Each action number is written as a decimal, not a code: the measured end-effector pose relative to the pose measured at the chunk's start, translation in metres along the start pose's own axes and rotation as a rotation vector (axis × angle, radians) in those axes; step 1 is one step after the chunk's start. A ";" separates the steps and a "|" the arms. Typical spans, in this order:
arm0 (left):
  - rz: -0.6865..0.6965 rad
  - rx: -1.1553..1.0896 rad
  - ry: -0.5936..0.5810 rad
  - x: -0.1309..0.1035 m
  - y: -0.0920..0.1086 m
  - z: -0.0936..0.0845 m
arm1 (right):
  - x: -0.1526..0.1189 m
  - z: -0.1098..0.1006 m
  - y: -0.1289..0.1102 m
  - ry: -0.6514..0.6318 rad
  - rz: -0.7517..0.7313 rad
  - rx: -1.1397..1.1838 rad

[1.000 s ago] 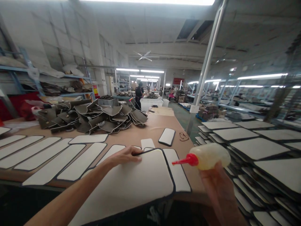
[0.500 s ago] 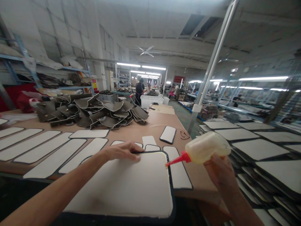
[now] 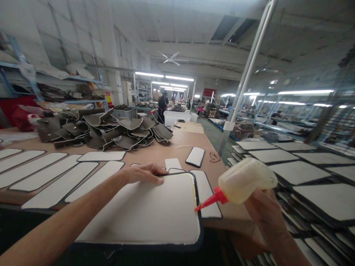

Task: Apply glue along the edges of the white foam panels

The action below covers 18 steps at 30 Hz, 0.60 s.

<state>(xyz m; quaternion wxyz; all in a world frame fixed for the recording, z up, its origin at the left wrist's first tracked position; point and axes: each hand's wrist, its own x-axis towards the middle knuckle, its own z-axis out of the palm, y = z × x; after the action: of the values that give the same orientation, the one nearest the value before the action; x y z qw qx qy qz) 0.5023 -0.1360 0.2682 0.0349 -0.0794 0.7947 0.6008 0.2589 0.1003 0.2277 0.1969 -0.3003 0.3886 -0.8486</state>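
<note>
My left hand [image 3: 146, 173] grips the far edge of a large white panel [image 3: 149, 214] with rounded corners and a dark border. Its thumb lies on the white face and the fingers go under the edge, partly hidden. In my right hand [image 3: 263, 203] is a squeeze bottle [image 3: 246, 181] of pale yellowish glue, tilted down to the left. The bottle's red nozzle [image 3: 210, 199] touches the panel's right edge. A thin yellowish line of glue runs along that edge from the far corner to the tip. Another white panel [image 3: 208, 195] lies partly behind.
Several narrow white panels [image 3: 61, 186] lie in a row on the brown table [image 3: 185, 142]. Beyond them is a heap of grey-brown pieces [image 3: 111, 129]. Eyeglasses [image 3: 214, 157] rest near a small panel [image 3: 195, 157]. Stacked panels [image 3: 327, 199] stand at right. A person [image 3: 162, 107] is farther back.
The nozzle has moved down along the panel's right edge, towards me, and the yellowish line behind it has grown longer. My left hand keeps its hold. The view has shifted slightly.
</note>
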 end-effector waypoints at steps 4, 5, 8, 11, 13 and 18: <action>-0.003 -0.022 -0.004 0.002 -0.001 0.001 | -0.010 -0.002 -0.006 0.059 0.025 -0.053; -0.010 -0.028 -0.007 0.002 -0.001 0.001 | -0.012 -0.003 -0.007 0.068 0.022 -0.061; -0.018 -0.041 -0.014 0.003 -0.002 0.002 | -0.014 -0.011 -0.007 0.098 0.020 -0.091; -0.015 -0.053 0.002 0.004 -0.003 0.004 | -0.014 -0.017 -0.007 0.131 0.018 -0.113; -0.016 -0.052 0.024 0.005 -0.005 0.005 | -0.014 -0.018 -0.007 0.108 0.028 -0.095; -0.019 -0.044 0.061 0.007 -0.006 0.009 | -0.014 -0.020 -0.008 0.109 -0.001 -0.028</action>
<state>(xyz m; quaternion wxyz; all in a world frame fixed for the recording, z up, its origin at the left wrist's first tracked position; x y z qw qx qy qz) 0.4957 -0.1298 0.2587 0.0146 -0.1061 0.7812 0.6151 0.2550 0.1240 0.2180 0.1707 -0.2564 0.4102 -0.8584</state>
